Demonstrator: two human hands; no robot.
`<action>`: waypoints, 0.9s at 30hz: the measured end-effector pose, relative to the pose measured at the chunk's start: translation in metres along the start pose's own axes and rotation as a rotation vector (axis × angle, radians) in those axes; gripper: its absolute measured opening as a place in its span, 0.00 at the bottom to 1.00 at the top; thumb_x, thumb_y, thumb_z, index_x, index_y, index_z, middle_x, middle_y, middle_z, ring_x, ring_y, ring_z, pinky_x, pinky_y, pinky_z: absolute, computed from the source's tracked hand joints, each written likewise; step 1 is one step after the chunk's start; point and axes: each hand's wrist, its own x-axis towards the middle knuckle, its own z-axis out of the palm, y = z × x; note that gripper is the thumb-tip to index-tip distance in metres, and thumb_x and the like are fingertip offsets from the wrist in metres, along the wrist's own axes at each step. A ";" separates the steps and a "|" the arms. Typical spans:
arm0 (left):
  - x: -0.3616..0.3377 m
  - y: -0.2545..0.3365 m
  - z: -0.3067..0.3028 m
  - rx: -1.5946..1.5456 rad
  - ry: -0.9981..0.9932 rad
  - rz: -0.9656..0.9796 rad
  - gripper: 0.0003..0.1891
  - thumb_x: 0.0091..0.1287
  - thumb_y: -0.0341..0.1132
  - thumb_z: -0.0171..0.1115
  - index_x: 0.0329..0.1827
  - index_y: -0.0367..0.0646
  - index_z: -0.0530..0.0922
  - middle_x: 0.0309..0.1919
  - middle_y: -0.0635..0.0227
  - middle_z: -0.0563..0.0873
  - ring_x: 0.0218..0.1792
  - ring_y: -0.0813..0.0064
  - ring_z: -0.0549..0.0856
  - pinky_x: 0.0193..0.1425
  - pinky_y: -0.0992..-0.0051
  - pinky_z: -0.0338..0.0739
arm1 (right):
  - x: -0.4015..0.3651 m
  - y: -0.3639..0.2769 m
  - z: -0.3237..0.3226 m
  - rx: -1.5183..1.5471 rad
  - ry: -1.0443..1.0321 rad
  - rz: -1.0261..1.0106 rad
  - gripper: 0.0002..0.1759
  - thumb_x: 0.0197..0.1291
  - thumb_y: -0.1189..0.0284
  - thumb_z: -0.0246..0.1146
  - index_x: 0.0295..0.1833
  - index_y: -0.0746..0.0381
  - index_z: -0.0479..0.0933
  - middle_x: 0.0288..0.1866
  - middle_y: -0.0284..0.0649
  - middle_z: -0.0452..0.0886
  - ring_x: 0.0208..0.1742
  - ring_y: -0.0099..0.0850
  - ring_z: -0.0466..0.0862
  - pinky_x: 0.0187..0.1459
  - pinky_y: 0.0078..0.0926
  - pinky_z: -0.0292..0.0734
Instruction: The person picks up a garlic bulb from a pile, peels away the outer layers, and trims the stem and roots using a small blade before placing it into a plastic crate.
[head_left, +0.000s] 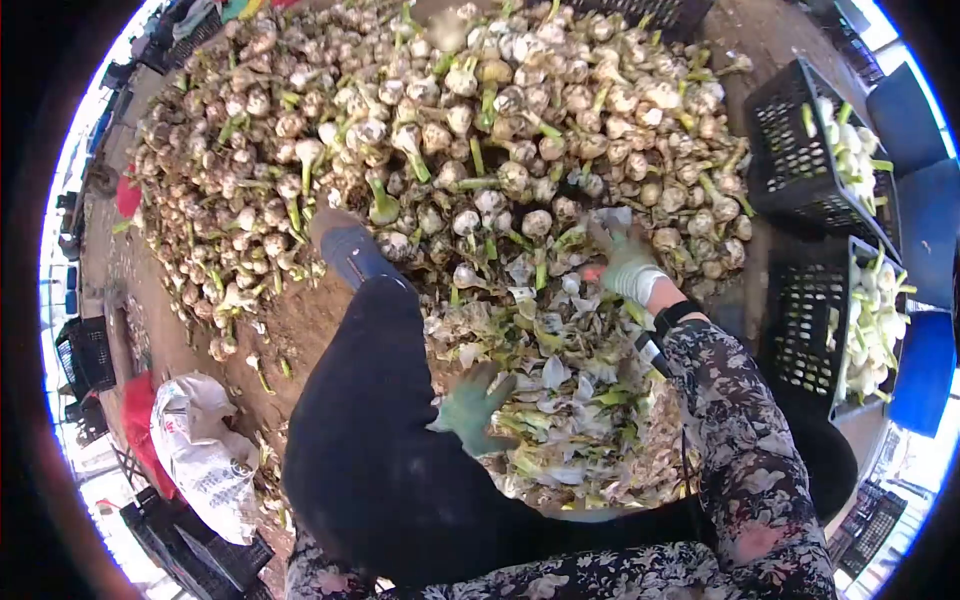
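Garlic bulbs (466, 222) heaped, left hand (474, 410) by peelings (556, 373), fingers spread wide, right hand (622, 262) blurred, its hold unclear

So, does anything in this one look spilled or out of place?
Mildly. A stray bulb lies on the dirt, apart from the main pile, and the white sack sits crumpled nearby. Peelings are strewn between the legs, probably just waste. Nothing looks clearly damaged.
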 end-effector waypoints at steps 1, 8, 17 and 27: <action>0.025 0.002 -0.001 0.018 -0.035 0.017 0.50 0.41 0.59 0.69 0.64 0.40 0.58 0.61 0.38 0.58 0.62 0.40 0.59 0.64 0.50 0.54 | 0.009 -0.003 0.002 -0.029 0.055 -0.044 0.42 0.53 0.59 0.62 0.70 0.51 0.48 0.70 0.50 0.51 0.70 0.50 0.51 0.64 0.42 0.56; 0.073 -0.010 0.043 -0.097 -0.004 -0.117 0.58 0.33 0.60 0.71 0.68 0.46 0.53 0.66 0.45 0.51 0.66 0.41 0.50 0.66 0.46 0.46 | -0.076 -0.008 0.124 -0.124 -0.117 0.035 0.35 0.58 0.52 0.51 0.70 0.49 0.52 0.74 0.46 0.39 0.71 0.55 0.42 0.67 0.55 0.39; 0.076 0.025 0.036 0.084 -0.351 -0.177 0.59 0.34 0.66 0.67 0.70 0.51 0.51 0.69 0.57 0.50 0.69 0.46 0.48 0.65 0.40 0.43 | -0.070 0.037 0.090 0.035 -0.102 0.008 0.32 0.63 0.50 0.45 0.69 0.52 0.52 0.70 0.43 0.54 0.65 0.47 0.63 0.63 0.34 0.59; 0.091 0.043 0.030 0.039 -0.494 -0.165 0.55 0.37 0.65 0.65 0.70 0.54 0.52 0.70 0.56 0.48 0.69 0.43 0.46 0.64 0.38 0.42 | -0.166 0.057 0.258 1.598 -0.188 0.692 0.22 0.65 0.52 0.43 0.46 0.57 0.73 0.28 0.33 0.76 0.24 0.25 0.72 0.22 0.24 0.70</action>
